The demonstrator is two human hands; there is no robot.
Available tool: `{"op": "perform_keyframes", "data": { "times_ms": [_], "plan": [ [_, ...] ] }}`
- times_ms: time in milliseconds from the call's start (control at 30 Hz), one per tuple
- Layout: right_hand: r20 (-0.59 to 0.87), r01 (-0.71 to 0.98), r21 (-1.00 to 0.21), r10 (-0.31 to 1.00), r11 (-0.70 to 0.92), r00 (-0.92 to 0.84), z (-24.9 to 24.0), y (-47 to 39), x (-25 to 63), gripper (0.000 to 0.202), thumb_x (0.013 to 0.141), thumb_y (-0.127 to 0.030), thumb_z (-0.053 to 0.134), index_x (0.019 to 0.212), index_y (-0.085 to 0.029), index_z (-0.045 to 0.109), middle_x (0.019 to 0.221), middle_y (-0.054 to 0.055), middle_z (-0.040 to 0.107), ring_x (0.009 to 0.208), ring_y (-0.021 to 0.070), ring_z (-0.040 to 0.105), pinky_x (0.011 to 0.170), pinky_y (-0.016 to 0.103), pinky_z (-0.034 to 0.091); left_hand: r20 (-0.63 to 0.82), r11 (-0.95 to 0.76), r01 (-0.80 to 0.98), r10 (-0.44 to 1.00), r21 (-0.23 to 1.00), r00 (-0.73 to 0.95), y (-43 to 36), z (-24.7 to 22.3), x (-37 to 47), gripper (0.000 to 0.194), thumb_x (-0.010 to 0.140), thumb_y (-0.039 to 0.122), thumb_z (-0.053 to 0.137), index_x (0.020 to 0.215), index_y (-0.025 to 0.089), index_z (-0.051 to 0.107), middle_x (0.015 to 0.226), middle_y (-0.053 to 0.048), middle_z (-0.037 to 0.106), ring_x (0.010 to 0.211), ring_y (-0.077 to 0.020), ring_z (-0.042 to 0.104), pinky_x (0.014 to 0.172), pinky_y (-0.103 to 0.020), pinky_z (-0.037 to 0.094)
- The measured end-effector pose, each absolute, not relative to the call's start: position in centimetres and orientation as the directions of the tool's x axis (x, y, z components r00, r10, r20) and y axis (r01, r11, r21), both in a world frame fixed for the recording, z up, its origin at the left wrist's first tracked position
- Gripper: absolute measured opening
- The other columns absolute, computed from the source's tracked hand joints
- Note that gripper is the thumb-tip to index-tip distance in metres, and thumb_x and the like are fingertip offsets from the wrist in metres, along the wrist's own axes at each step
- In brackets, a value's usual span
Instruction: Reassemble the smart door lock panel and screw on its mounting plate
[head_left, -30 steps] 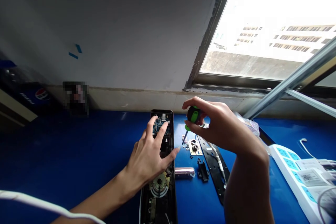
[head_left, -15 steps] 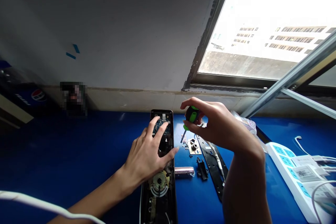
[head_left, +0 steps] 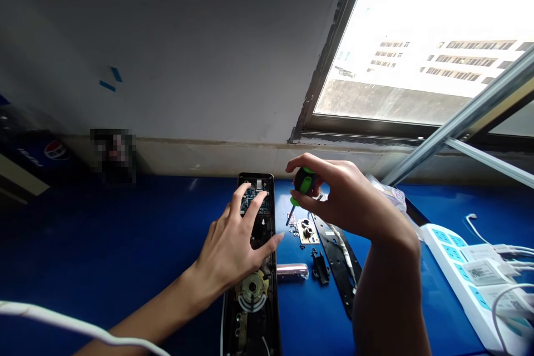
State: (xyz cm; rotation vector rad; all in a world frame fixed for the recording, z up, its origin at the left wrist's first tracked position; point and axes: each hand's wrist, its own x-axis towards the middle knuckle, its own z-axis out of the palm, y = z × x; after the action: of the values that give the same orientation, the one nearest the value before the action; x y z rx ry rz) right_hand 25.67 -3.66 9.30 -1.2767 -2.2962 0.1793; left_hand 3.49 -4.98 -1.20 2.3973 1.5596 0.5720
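Observation:
A long black device casing (head_left: 273, 289) lies open on the blue table, with a circuit board (head_left: 259, 206) at its far end and a round metal part (head_left: 252, 288) lower down. My left hand (head_left: 233, 245) rests over the casing, fingers spread, two fingertips on the board and the thumb past the right edge. Right of the casing, my right hand (head_left: 329, 189) grips a green and black screwdriver (head_left: 305, 181). Its shaft points down and left, above small screws (head_left: 293, 231) and beside a square metal part (head_left: 308, 231).
A pink wrapped cylinder (head_left: 292, 272), a black bracket (head_left: 320, 268) and a long black panel (head_left: 340, 272) lie right of the casing. Farther right is a white power strip (head_left: 459, 283) with cables. A white cable (head_left: 83, 328) crosses the lower left.
The view has shifted very slightly. Both hands keep nearly the same pose, and the screwdriver stays in my right hand.

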Motion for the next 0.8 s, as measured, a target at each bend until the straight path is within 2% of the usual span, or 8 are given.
{"op": "perform_keyframes", "data": {
  "times_ms": [133,300,433,500,800],
  "plan": [
    [0.366,0.759,-0.348,0.825,0.55,-0.43,9.5,-3.7,25.7,0.033,0.087,-0.017,0.072,0.118,-0.025,0.064,0.082,-0.002,0.07,0.065,0.0091,0.061,0.056,0.018,0.047,0.24,-0.412,0.8,0.91,0.437,0.338,-5.4,-1.3,3.8,0.084,0.087,0.066,0.066,0.159,0.041,0.03,0.173,-0.011,0.009,0.11,-0.039,0.073,0.076,-0.056,0.069],
    [0.356,0.762,-0.355,0.832,0.541,-0.425,9.6,-3.7,25.9,0.035,0.086,-0.016,0.072,0.119,-0.024,0.064,0.088,0.0,0.074,0.07,0.0109,0.064,0.059,0.02,0.048,0.29,-0.417,0.783,0.905,0.461,0.312,-5.2,-1.4,4.1,0.087,0.083,0.051,0.073,0.157,0.04,0.03,0.172,-0.011,0.009,0.109,-0.036,0.072,0.075,-0.052,0.069],
    [0.357,0.768,-0.348,0.833,0.538,-0.422,9.6,-3.6,25.8,0.036,0.085,-0.016,0.072,0.119,-0.023,0.064,0.09,0.001,0.074,0.072,0.0116,0.064,0.062,0.021,0.049,0.311,-0.428,0.775,0.899,0.466,0.31,-4.3,-1.4,4.0,0.089,0.081,0.051,0.073,0.158,0.039,0.03,0.171,-0.014,0.01,0.083,-0.0236,0.074,0.073,-0.051,0.068],
    [0.35,0.771,-0.349,0.837,0.532,-0.42,9.5,-3.4,25.8,0.035,0.086,-0.016,0.071,0.119,-0.024,0.065,0.089,0.001,0.074,0.07,0.0118,0.063,0.061,0.022,0.049,0.324,-0.432,0.777,0.895,0.458,0.307,-3.6,-1.4,3.9,0.09,0.08,0.052,0.073,0.158,0.038,0.03,0.17,-0.015,0.012,0.076,-0.0209,0.072,0.073,-0.052,0.068],
    [0.335,0.784,-0.364,0.856,0.503,-0.393,8.8,-2.7,26.1,0.034,0.087,-0.019,0.071,0.12,-0.024,0.064,0.089,0.001,0.073,0.07,0.0117,0.063,0.061,0.023,0.049,0.346,-0.392,0.829,0.901,0.398,0.261,-0.2,-1.3,4.1,0.089,0.081,0.05,0.072,0.158,0.034,0.031,0.167,-0.017,0.019,0.095,-0.0336,0.075,0.081,-0.056,0.066]
  ]
}}
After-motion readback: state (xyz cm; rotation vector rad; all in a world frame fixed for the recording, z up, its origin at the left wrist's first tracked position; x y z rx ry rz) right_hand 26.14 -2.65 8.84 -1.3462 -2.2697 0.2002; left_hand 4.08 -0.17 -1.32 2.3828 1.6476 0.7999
